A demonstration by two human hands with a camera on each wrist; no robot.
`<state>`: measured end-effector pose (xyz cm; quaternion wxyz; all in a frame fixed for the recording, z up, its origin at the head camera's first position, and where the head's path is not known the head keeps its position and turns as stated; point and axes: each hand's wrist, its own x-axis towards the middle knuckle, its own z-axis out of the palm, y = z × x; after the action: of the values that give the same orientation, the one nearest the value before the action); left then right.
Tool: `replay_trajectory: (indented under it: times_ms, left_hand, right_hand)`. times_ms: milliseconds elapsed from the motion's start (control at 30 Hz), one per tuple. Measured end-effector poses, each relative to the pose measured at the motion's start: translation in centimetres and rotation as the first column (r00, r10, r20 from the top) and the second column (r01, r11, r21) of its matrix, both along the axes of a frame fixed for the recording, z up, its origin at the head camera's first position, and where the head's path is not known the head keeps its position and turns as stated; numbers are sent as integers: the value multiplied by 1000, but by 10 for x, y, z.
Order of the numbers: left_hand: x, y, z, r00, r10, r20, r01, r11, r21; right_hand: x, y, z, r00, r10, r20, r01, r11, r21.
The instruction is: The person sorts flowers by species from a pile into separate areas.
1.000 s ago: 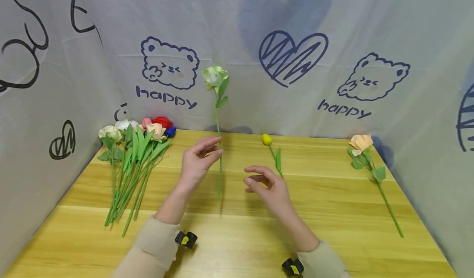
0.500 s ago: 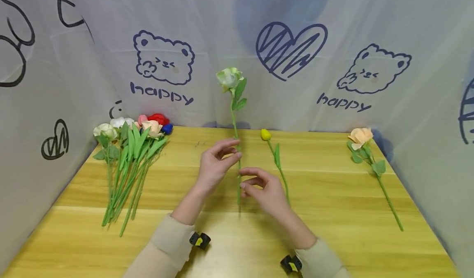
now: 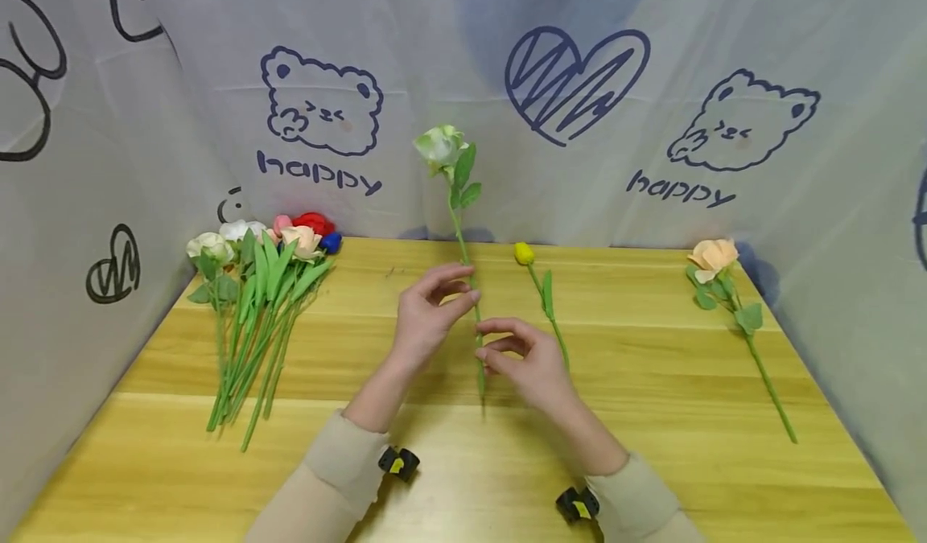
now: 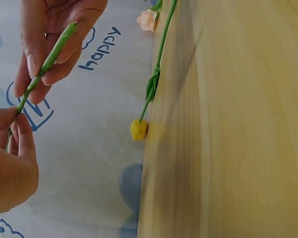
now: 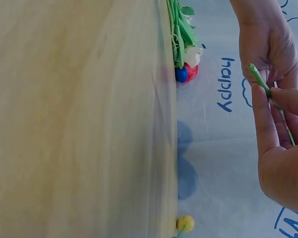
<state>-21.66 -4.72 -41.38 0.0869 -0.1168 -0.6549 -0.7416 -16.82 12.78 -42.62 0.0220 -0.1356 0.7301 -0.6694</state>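
Note:
A pale green-white artificial rose (image 3: 442, 150) is held up off the table, its long stem leaning slightly left at the bloom. My left hand (image 3: 427, 318) pinches the stem near its middle between thumb and fingers. Lower down, my right hand (image 3: 527, 366) pinches the same stem, also between thumb and fingertips. In the left wrist view, the thick green stem end (image 4: 58, 49) sticks out past the right hand (image 4: 54, 29). Just beyond the right hand, a yellow tulip (image 3: 525, 254) lies on the table, part of its stem hidden by that hand.
A bunch of mixed flowers (image 3: 261, 310) lies on the left of the wooden table (image 3: 637, 479), with white, pink, red, peach and blue heads. On the right lies a single peach rose (image 3: 713, 257). A printed cloth (image 3: 449, 36) hangs behind the table.
My left hand has moved right with the pale rose. My right hand, earlier apart from it, has come to grip the lower stem. The flowers on the table stay put.

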Motion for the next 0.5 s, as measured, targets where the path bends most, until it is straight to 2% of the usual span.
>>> replay_trajectory:
  times_ms: [267,367,500]
  left_hand:
    - [1,-4,6,998,-20,-60,22,999,32]
    - [0,-12,4,995,-15,-94,18,1000,26]
    - [0,-29,2,994,6,-106,-7,1000,-9]
  right_hand:
    - [1,10,5,1000,7,0,-7,1000,17]
    - [4,17,5,1000,-14,7,14,999,32]
    - [8,32,4,999,-35,2,35,998,53]
